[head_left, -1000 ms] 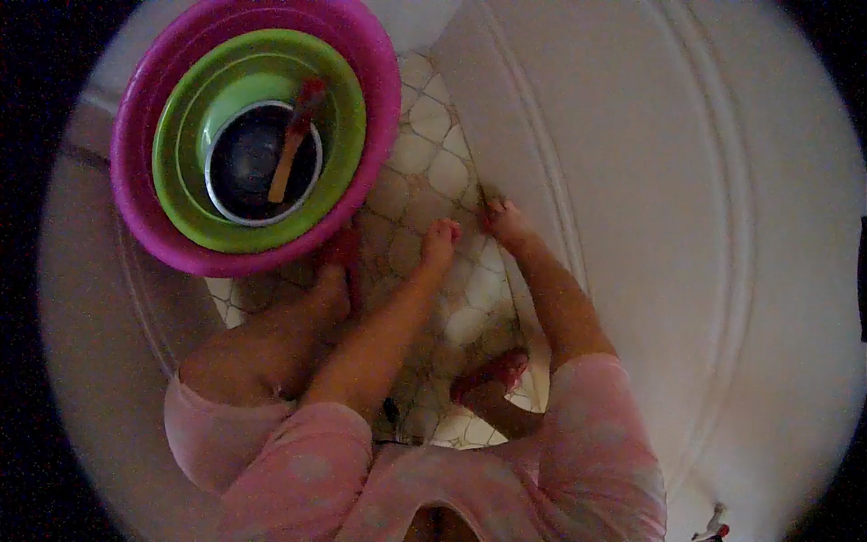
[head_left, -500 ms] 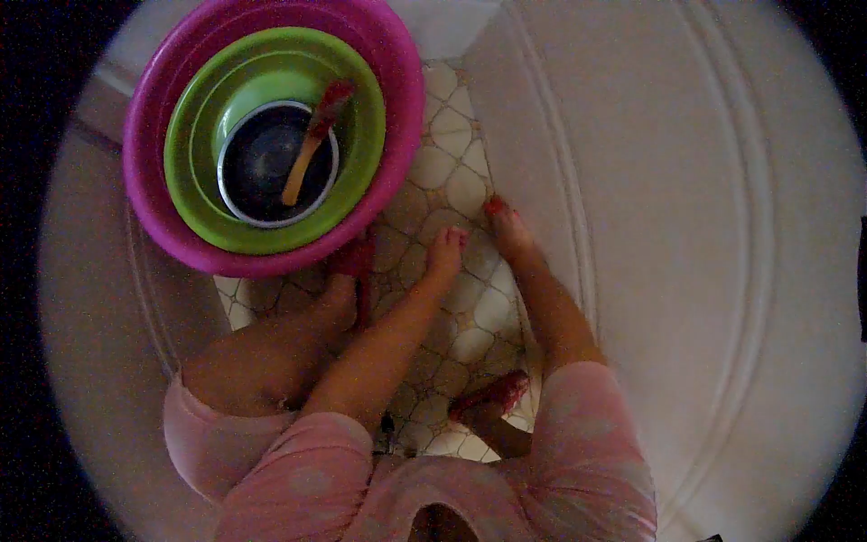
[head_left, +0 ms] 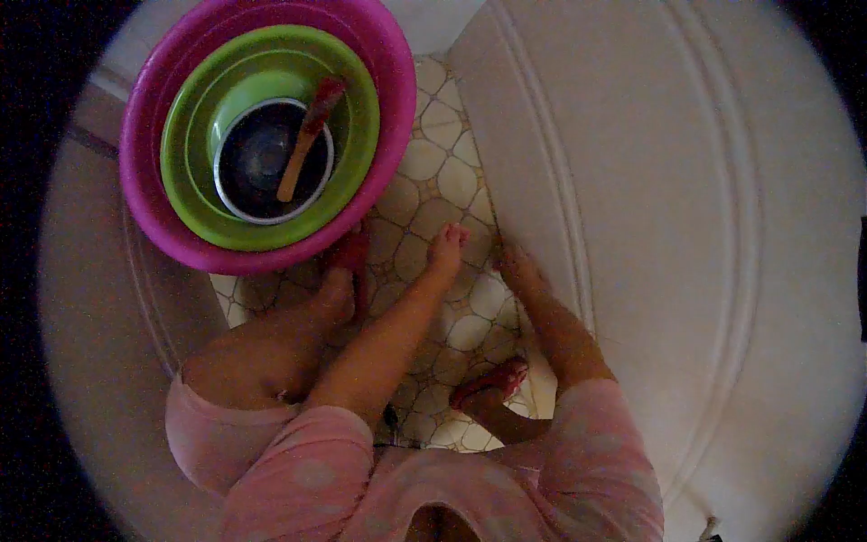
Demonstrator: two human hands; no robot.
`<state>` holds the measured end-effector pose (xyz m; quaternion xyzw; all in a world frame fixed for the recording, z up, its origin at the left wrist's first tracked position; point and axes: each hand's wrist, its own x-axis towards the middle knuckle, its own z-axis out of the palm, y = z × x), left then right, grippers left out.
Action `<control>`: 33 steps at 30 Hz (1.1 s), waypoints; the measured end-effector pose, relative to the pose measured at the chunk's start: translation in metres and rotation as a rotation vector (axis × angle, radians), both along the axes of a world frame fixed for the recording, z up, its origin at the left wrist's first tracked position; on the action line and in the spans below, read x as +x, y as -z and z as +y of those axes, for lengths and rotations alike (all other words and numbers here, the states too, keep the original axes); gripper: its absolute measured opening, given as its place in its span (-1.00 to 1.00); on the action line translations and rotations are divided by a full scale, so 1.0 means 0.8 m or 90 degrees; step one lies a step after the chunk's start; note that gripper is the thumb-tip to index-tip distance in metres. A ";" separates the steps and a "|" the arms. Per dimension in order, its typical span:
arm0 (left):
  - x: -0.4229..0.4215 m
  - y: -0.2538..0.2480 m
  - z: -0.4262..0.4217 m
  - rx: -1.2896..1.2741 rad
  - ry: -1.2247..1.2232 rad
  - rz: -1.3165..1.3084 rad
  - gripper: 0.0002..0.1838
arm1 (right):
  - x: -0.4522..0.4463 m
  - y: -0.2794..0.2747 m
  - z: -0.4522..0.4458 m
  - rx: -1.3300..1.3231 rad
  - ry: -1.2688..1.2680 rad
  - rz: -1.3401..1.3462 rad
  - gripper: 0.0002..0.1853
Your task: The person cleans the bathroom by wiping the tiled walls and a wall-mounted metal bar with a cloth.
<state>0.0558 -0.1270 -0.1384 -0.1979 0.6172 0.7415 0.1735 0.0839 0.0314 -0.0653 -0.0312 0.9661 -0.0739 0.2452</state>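
Observation:
My left hand (head_left: 447, 246) hovers over the patterned floor with its fingers curled in; whether anything is inside them is hidden. To its right, my right hand (head_left: 521, 269) is low beside the foot of the pale panel (head_left: 623, 226). Its fingers are dark and smeared, so their grip does not show. A small whitish patch lies by its fingertips, too unclear to name.
A pink basin (head_left: 135, 185) at upper left holds a green basin (head_left: 185, 194), with a dark, pale-rimmed bowl (head_left: 253, 167) inside. A wooden-handled brush (head_left: 302, 149) with reddish bristles lies across the bowl. Red shoes (head_left: 492, 384) stand on the tiled floor (head_left: 424, 163).
My right hand has drawn back toward me along the panel's foot, and the red at its fingertips no longer shows. My left hand has hardly moved. The view has shifted slightly.

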 end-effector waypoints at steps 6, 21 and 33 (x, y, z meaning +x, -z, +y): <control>-0.008 0.014 -0.013 0.048 -0.010 0.015 -0.64 | -0.167 0.124 0.042 0.259 -0.355 0.233 -0.53; -0.003 -0.003 0.019 0.030 0.017 0.001 -0.67 | 0.046 0.058 0.050 -0.111 0.111 -0.027 -0.62; 0.028 0.137 0.066 0.096 -0.015 -0.020 -0.64 | 0.099 -0.022 0.066 0.167 -0.252 -0.112 -0.60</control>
